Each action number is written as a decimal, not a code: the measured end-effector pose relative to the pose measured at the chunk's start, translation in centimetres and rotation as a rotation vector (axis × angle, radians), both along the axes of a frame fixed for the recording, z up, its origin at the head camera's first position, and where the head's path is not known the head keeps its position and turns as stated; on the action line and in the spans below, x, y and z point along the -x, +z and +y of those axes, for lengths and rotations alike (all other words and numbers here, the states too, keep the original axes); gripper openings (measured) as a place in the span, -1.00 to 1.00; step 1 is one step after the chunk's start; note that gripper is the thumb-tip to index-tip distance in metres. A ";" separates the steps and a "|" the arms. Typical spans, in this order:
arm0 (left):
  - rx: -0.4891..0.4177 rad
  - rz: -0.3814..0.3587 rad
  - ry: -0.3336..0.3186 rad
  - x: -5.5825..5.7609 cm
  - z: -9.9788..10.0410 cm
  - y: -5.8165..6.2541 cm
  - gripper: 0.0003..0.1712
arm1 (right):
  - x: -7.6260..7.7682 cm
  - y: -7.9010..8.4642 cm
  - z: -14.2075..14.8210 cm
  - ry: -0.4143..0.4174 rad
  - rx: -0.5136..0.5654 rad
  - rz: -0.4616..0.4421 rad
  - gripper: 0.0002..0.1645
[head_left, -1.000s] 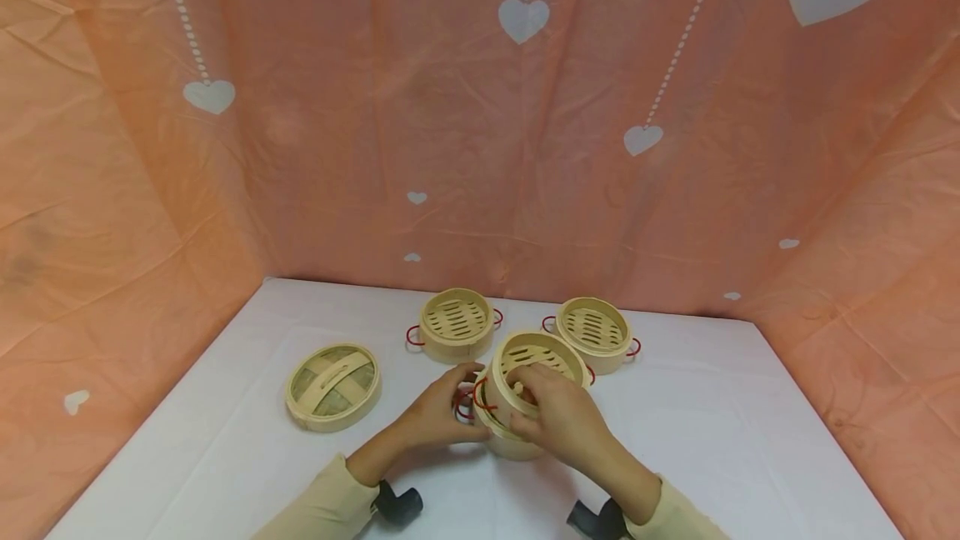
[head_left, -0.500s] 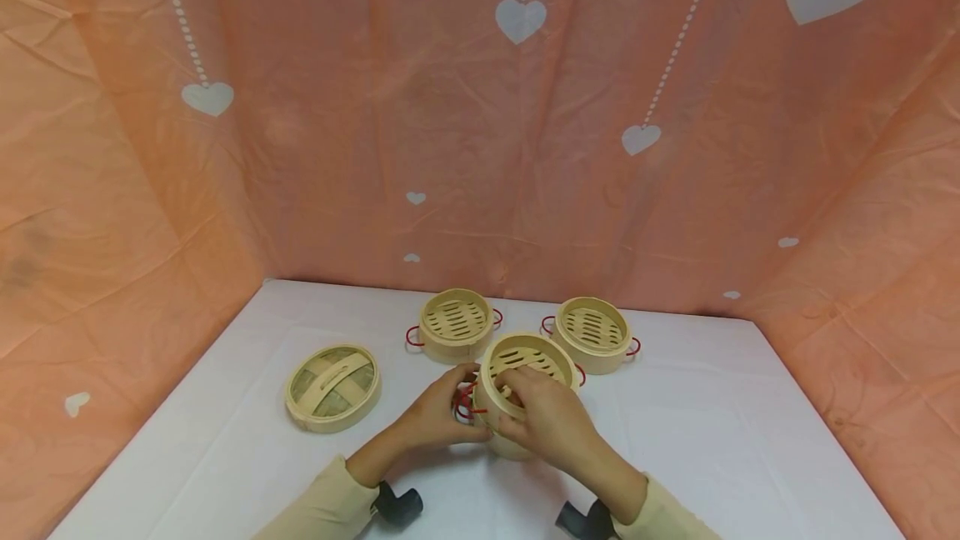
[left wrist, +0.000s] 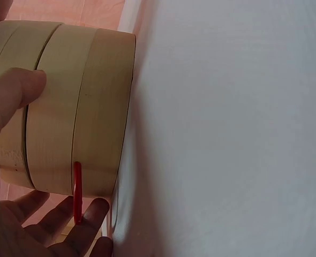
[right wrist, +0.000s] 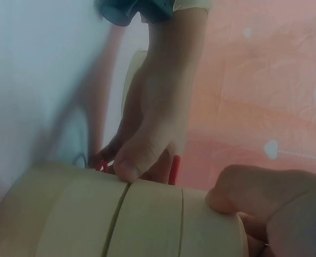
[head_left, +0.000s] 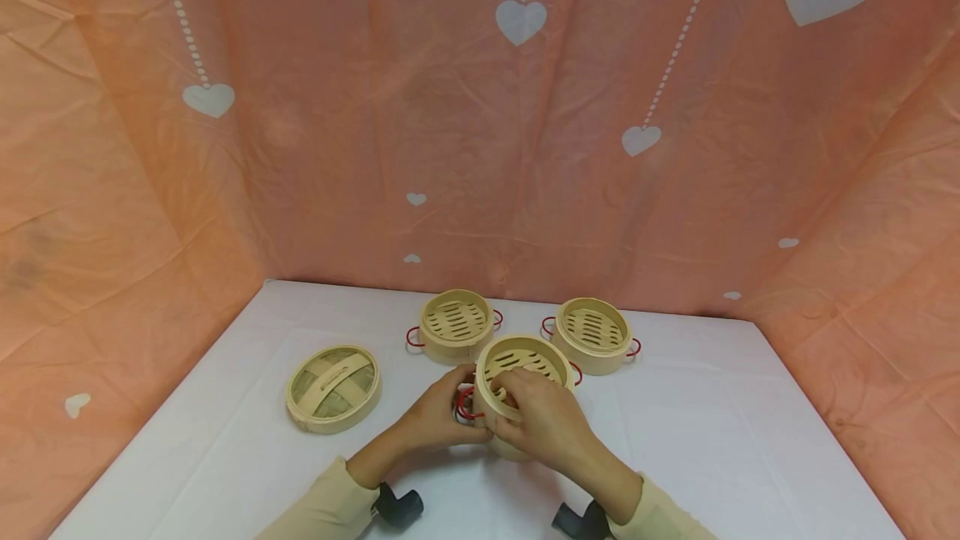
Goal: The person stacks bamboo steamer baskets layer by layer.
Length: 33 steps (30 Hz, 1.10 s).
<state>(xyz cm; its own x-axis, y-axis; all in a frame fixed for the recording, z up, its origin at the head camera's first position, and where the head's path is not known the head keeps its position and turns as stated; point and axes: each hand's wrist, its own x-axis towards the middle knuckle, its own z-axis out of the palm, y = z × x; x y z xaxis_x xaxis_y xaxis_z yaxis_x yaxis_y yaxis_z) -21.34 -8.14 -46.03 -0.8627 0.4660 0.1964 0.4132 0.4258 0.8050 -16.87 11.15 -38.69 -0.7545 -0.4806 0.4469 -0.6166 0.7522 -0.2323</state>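
Two round bamboo steamer baskets stand stacked at the middle front in the head view, the upper basket [head_left: 487,405] over the lower basket [head_left: 510,448]. My left hand [head_left: 438,415] grips the stack's left side; in the left wrist view its thumb [left wrist: 32,85] presses at the seam between the baskets. Its fingers lie around the far side, near a red handle [left wrist: 77,193]. With fingers inside and thumb outside, my right hand [head_left: 551,423] pinches the near rim of the upper basket. Slats show inside that basket; the lower one's inside is hidden.
Behind the stack sit two more steamer baskets with red handles, one back left [head_left: 456,323] and one back right [head_left: 592,336]. A woven bamboo lid [head_left: 333,390] lies to the left. Peach fabric with white hearts surrounds the white table [head_left: 712,432].
My right hand has moved left and slightly down with the upper basket, which has gone from tilted and offset to level and lined up on the lower one. My left hand stays in place.
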 end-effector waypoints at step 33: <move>-0.198 0.054 -0.069 0.4 0.3 1.0 0.12 | 3.1 3.7 6.2 -0.024 0.043 -0.004 -0.65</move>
